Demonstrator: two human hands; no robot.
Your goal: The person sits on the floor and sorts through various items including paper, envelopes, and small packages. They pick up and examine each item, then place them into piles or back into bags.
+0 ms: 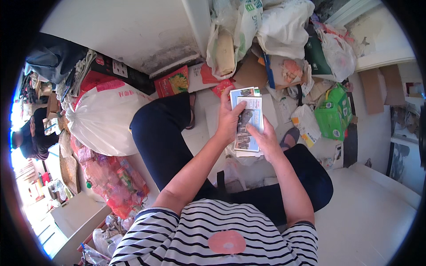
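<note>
Both hands grip a stack of printed cards or leaflets (248, 116) with pictures of rock formations and some writing. My left hand (230, 118) holds its left edge, the thumb lying across the top card. On the right side my right hand (264, 136) closes around the lower part, its thumb pressed on the picture. Several pieces in the stack are slightly out of line, so their edges show at the top and bottom. The stack is held above the floor between my bent knees. A white sheet (214, 116) lies beneath, partly hidden by my hands.
At left bulges a tied white sack (103, 119), with a red mesh bag (114, 179) of bottles and cans below it. Plastic bags (283, 28) and papers pile up ahead. A green package (334, 113) stands right. A person (33, 136) sits at far left.
</note>
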